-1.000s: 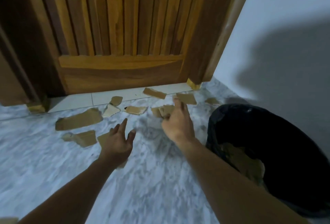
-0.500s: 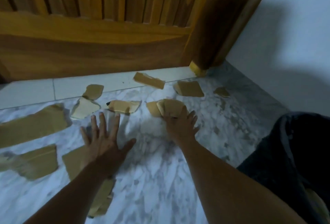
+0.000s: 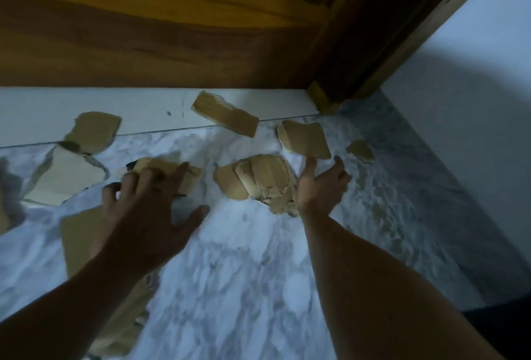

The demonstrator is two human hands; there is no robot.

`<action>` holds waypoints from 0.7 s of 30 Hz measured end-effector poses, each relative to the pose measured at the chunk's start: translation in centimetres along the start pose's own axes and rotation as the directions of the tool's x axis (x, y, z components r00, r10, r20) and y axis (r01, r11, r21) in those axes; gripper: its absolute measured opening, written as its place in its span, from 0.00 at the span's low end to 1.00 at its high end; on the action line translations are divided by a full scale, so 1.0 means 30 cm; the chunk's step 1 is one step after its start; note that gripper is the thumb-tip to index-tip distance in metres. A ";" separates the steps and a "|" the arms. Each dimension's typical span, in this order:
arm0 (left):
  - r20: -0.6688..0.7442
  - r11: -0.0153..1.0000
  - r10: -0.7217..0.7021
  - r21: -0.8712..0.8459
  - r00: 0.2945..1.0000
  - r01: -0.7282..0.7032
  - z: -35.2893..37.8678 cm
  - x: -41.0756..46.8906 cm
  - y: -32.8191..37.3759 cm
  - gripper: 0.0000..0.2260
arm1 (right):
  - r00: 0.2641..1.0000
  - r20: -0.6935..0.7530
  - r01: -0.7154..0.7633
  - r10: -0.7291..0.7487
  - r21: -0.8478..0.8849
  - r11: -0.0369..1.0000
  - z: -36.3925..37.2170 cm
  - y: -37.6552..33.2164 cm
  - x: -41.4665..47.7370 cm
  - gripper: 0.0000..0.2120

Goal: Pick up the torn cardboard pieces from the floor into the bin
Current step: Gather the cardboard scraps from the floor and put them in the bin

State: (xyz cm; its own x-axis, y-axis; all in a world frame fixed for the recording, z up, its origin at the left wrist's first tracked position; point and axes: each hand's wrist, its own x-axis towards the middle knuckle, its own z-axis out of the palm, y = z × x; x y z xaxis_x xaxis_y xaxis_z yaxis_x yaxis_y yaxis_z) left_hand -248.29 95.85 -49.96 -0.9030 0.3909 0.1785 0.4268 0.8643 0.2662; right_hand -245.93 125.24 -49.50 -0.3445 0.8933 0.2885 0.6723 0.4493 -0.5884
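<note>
Torn brown cardboard pieces lie scattered on the marble floor [image 3: 247, 259] before a wooden door. My left hand [image 3: 143, 216] is spread flat, its fingertips on one piece [image 3: 189, 175] and its palm over a large piece [image 3: 76, 242]. My right hand [image 3: 319, 184] has its fingers apart, palm against the right edge of a small pile of overlapping pieces [image 3: 255, 178]; its thumb is hidden. Beyond lie a long piece [image 3: 225, 114], a squarish piece [image 3: 304, 138] and a tiny scrap [image 3: 360, 150]. Only a dark sliver of the bin [image 3: 502, 331] shows at the lower right.
The wooden door [image 3: 158, 38] and its frame [image 3: 373, 52] close off the far side, above a pale threshold strip [image 3: 143, 109]. A white wall [image 3: 474, 101] runs along the right. More pieces lie at the left: a brown one [image 3: 93, 131] and a pale one [image 3: 66, 178].
The view has moved closer to the floor and the bin has slid almost out of sight. My left hand reached forward onto a piece; my right hand shifted to the pile's right side.
</note>
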 end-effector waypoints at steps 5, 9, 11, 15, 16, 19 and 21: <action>-0.082 0.996 0.085 -0.029 0.993 -0.088 0.031 0.118 0.036 0.36 | 0.994 0.061 -0.083 0.092 -0.146 0.986 0.083 0.060 0.226 0.37; 0.020 0.964 0.261 0.041 0.965 -0.262 0.085 0.163 0.038 0.39 | 0.985 0.152 -0.048 0.087 -0.245 0.968 0.129 0.097 0.355 0.39; 0.037 0.957 0.284 0.046 0.958 -0.286 0.093 0.169 0.036 0.40 | 0.976 0.211 0.001 0.058 -0.270 0.963 0.139 0.098 0.397 0.40; 0.046 0.980 0.197 -0.028 0.979 -0.196 0.100 0.209 0.049 0.42 | 0.956 0.290 0.046 0.051 -0.316 0.948 0.153 0.081 0.419 0.37; 0.054 0.987 0.146 -0.070 0.988 -0.143 0.103 0.229 0.053 0.42 | 0.958 0.287 0.070 0.026 -0.321 0.945 0.157 0.066 0.404 0.36; 0.050 0.992 0.022 -0.125 0.999 -0.016 0.121 0.303 0.080 0.41 | 0.948 0.314 0.158 -0.053 -0.321 0.934 0.169 -0.002 0.351 0.33; 0.098 0.999 -0.006 -0.050 0.995 0.011 0.140 0.350 0.094 0.37 | 0.913 0.386 0.248 -0.131 -0.273 0.929 0.176 -0.054 0.300 0.32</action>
State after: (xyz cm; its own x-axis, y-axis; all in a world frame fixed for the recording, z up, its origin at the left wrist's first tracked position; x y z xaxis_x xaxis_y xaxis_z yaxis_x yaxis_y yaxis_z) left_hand -256.77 103.72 -51.32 -0.9062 0.4146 0.0831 0.4186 0.8517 0.3152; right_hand -253.58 132.50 -49.93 -0.6553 0.7538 0.0488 0.7182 0.6418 -0.2688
